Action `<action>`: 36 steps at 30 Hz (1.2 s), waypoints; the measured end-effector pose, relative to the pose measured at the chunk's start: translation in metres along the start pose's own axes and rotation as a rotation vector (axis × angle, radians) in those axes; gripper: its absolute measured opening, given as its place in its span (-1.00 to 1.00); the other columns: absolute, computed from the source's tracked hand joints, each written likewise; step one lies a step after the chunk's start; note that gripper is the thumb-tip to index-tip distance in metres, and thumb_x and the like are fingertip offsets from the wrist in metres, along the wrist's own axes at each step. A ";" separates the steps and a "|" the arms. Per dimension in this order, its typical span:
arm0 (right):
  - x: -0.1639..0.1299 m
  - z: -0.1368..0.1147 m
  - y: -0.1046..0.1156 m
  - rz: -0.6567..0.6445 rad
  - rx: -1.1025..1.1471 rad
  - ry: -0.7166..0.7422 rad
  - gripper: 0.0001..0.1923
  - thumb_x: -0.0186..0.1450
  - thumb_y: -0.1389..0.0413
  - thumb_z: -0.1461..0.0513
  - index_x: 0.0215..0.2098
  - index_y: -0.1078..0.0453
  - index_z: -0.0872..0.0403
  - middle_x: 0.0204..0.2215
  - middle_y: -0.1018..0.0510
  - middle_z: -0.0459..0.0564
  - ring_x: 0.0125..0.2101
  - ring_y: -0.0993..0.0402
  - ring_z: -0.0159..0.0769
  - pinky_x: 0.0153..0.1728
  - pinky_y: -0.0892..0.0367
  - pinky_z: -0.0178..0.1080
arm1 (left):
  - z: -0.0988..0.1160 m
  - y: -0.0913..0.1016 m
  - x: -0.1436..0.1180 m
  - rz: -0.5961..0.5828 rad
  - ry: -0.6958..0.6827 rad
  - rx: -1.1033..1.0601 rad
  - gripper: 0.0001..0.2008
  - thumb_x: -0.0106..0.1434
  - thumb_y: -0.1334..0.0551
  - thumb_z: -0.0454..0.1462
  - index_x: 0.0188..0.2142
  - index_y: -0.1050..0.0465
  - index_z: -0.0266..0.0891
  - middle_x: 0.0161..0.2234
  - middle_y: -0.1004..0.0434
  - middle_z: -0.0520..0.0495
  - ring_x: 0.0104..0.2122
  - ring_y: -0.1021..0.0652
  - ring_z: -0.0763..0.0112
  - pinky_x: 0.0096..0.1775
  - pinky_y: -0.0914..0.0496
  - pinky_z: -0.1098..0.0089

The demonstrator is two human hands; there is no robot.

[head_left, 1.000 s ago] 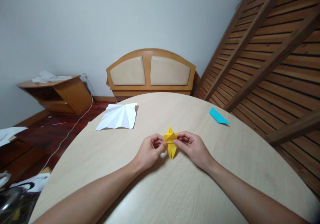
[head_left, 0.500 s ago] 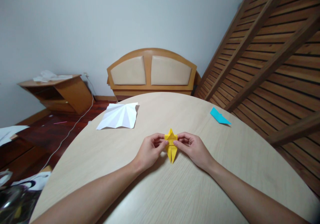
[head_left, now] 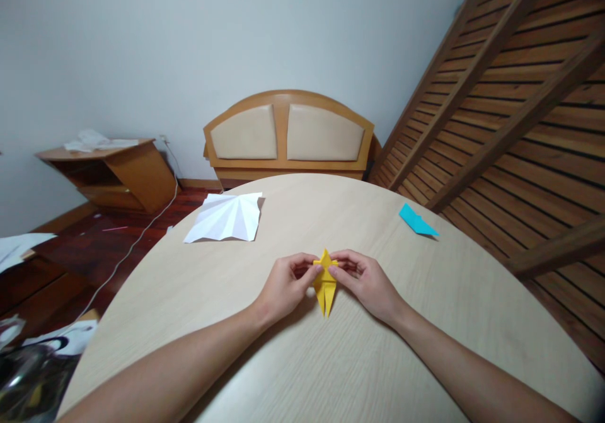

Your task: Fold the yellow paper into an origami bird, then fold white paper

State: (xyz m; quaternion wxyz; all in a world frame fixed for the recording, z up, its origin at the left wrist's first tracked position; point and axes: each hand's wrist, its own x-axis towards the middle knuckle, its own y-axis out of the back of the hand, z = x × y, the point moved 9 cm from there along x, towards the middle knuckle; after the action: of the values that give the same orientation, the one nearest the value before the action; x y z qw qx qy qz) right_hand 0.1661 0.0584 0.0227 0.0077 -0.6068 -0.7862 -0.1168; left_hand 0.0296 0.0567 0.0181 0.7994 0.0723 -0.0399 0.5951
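Between my two hands is a folded yellow origami paper [head_left: 326,284], with a small point at its top and two narrow flaps pointing down toward me. My left hand [head_left: 289,287] pinches its left edge between thumb and fingers. On the opposite edge, my right hand [head_left: 362,281] has the same pinch, thumb on the front. Parts of the paper's upper sides are hidden by my fingertips. The paper is held over the middle of a round pale wooden table [head_left: 302,372].
A creased white sheet [head_left: 225,218] lies at the table's far left. At the far right is a folded turquoise paper [head_left: 418,221]. Beyond the table stand a padded headboard [head_left: 286,133], a slatted wooden frame [head_left: 510,127] and a low cabinet [head_left: 146,177].
The yellow paper has tilted and sits slightly lower, its top part looking more folded over. Both hands keep their pinch on it. The view has shifted a little.
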 end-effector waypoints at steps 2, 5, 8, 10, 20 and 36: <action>0.000 -0.001 0.000 0.000 -0.005 -0.001 -0.71 0.25 -0.26 0.03 -0.21 -0.55 0.06 -0.27 -0.67 0.03 -0.25 -0.58 -0.18 -0.16 -0.47 -0.15 | -0.002 0.000 0.000 0.000 0.012 0.000 -0.63 0.23 -0.33 -0.03 -0.21 -0.61 -0.33 -0.28 -0.66 -0.19 -0.31 -0.60 0.28 -0.21 -0.46 0.34; 0.000 -0.001 0.000 -0.007 -0.014 -0.007 -0.73 0.24 -0.27 0.02 -0.28 -0.56 0.06 -0.31 -0.67 0.02 -0.28 -0.58 -0.19 -0.18 -0.47 -0.15 | -0.005 -0.002 0.000 -0.016 0.035 -0.013 -0.62 0.23 -0.34 -0.02 -0.20 -0.61 -0.33 -0.30 -0.66 -0.19 -0.33 -0.60 0.29 -0.23 -0.46 0.35; 0.000 -0.001 0.000 -0.012 0.004 -0.017 -0.71 0.22 -0.28 0.01 -0.29 -0.57 0.05 -0.33 -0.67 0.01 -0.30 -0.58 -0.20 -0.20 -0.48 -0.16 | -0.006 -0.004 0.000 -0.039 0.036 -0.026 -0.62 0.23 -0.33 -0.02 -0.22 -0.62 -0.32 -0.30 -0.66 -0.19 -0.33 -0.60 0.29 -0.23 -0.46 0.35; 0.000 0.000 -0.001 -0.013 0.016 -0.023 -0.69 0.21 -0.29 -0.01 -0.28 -0.57 0.05 -0.34 -0.67 0.00 -0.30 -0.59 -0.19 -0.21 -0.49 -0.16 | -0.007 -0.003 0.001 -0.025 0.044 -0.027 -0.61 0.22 -0.35 -0.01 -0.22 -0.62 -0.32 -0.30 -0.67 -0.19 -0.35 -0.60 0.29 -0.25 -0.46 0.35; 0.001 0.008 -0.002 -0.020 0.082 -0.051 -0.68 0.19 -0.32 0.02 -0.20 -0.58 0.06 -0.29 -0.67 0.01 -0.26 -0.60 -0.20 -0.15 -0.50 -0.14 | -0.011 0.006 0.002 0.048 0.069 -0.033 -0.58 0.18 -0.39 0.00 -0.22 -0.61 -0.35 -0.34 -0.66 -0.20 -0.39 -0.59 0.31 -0.36 -0.45 0.39; 0.002 0.010 -0.002 -0.035 0.095 -0.070 -0.68 0.19 -0.31 0.06 -0.18 -0.54 0.09 -0.27 -0.66 0.03 -0.25 -0.59 -0.22 -0.14 -0.49 -0.15 | -0.010 0.009 0.003 0.081 0.071 -0.075 -0.58 0.14 -0.39 0.01 -0.25 -0.50 -0.33 -0.46 -0.59 -0.09 -0.48 -0.54 0.39 -0.42 -0.37 0.42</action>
State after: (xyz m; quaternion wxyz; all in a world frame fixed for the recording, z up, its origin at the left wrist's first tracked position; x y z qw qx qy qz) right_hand 0.1650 0.0617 0.0128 0.0069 -0.5958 -0.8010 -0.0583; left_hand 0.0214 0.0640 0.0096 0.7778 0.0196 -0.0368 0.6271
